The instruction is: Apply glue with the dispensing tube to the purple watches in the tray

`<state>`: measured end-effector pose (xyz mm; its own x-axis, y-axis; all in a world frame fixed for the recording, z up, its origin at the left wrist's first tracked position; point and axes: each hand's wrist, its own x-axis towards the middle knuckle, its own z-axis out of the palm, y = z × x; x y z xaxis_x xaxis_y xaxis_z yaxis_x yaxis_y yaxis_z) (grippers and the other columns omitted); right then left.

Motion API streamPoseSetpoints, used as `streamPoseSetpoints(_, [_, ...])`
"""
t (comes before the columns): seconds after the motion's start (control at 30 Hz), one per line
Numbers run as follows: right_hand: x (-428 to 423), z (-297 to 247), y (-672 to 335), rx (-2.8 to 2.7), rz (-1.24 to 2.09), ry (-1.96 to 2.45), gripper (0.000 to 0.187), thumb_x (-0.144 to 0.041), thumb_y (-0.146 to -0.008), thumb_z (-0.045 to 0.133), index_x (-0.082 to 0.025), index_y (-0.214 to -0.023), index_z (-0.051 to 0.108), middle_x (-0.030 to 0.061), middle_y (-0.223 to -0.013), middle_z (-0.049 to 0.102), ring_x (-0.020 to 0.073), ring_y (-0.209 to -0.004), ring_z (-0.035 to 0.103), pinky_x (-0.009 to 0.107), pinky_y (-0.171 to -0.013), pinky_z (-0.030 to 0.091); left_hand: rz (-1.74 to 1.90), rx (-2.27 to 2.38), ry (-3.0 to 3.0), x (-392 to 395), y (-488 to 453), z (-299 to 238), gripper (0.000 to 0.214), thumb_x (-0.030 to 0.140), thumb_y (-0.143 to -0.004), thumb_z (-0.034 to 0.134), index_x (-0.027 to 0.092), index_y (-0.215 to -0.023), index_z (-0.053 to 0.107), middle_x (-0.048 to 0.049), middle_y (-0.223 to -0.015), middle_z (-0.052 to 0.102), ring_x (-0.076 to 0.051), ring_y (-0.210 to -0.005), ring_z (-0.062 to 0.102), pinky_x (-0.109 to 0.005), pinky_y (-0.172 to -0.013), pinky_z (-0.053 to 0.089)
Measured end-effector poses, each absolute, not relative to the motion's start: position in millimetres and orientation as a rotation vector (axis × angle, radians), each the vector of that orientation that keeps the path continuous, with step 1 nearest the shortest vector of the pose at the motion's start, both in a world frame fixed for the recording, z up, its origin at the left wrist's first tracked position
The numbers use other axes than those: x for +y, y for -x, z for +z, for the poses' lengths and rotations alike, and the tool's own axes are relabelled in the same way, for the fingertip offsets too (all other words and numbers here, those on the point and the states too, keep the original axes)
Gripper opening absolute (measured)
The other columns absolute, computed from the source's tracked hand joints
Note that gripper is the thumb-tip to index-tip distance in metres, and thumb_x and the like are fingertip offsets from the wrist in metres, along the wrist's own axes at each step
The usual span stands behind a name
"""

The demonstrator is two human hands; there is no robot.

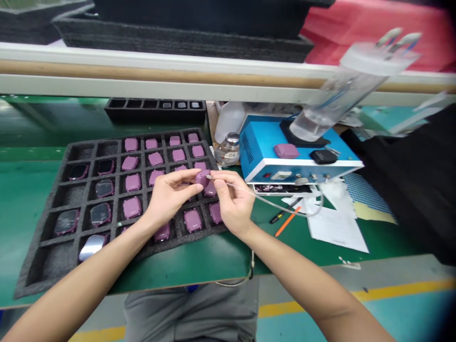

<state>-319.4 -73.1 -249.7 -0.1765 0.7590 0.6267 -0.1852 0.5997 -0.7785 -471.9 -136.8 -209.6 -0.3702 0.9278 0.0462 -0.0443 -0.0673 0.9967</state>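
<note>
My left hand (171,192) pinches a small purple watch body (202,177) above the right side of a black foam tray (53,228). My right hand (230,197) is closed on a thin cable plug (209,176) whose tip touches the side of that watch body. The clear cable (278,205) runs right toward a blue box (270,152). Several purple watch bodies (132,207) lie in the tray's cells, some face up with dark screens (100,213).
A purple watch body (286,150) and a black part (323,156) lie on the blue box. A glass bottle (228,148), a white bottle (230,118), a tilted clear container (338,90), papers (337,228), an orange pen (287,222), a second black tray (155,110).
</note>
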Motion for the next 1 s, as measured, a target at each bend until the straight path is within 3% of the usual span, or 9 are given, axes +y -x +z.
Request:
streamPoseSetpoints(0.27, [-72.0, -247.9, 321.4, -1.519, 0.926, 0.508, 0.013, -0.029, -0.102, 0.062, -0.022, -0.101, 0.073, 0.0074, -0.105, 0.075, 0.0192, -0.104, 0.073, 0.037, -0.094, 0.061, 1.563, 1.453, -1.019, -135.5, 471.3, -207.6, 0.046, 0.033, -0.061, 0.097, 0.020, -0.104, 0.084, -0.0080, -0.094, 0.079, -0.020, -0.084, 0.073, -0.032, -0.080, 0.063])
streamPoseSetpoints(0.8, [-73.8, -251.3, 318.6, -1.515, 0.936, 0.480, 0.011, -0.021, -0.101, 0.064, -0.022, -0.103, 0.075, 0.0068, -0.104, 0.074, 0.0181, -0.102, 0.072, 0.034, -0.091, 0.060, 1.565, 1.379, -1.005, -138.3, 470.3, -213.0, 0.044, 0.026, -0.064, 0.095, 0.018, -0.106, 0.084, -0.0078, -0.100, 0.081, -0.019, -0.089, 0.075, -0.033, -0.090, 0.063])
streamPoseSetpoints(1.0, [-76.5, -255.7, 316.7, -1.512, 0.967, 0.508, 0.011, -0.023, -0.100, 0.065, -0.022, -0.103, 0.076, 0.0076, -0.106, 0.074, 0.0215, -0.101, 0.072, 0.042, -0.093, 0.060, 1.539, 1.389, -1.045, -139.1, 470.4, -214.9, 0.045, 0.029, -0.067, 0.092, 0.015, -0.108, 0.083, -0.0102, -0.106, 0.080, -0.023, -0.095, 0.076, -0.034, -0.090, 0.062])
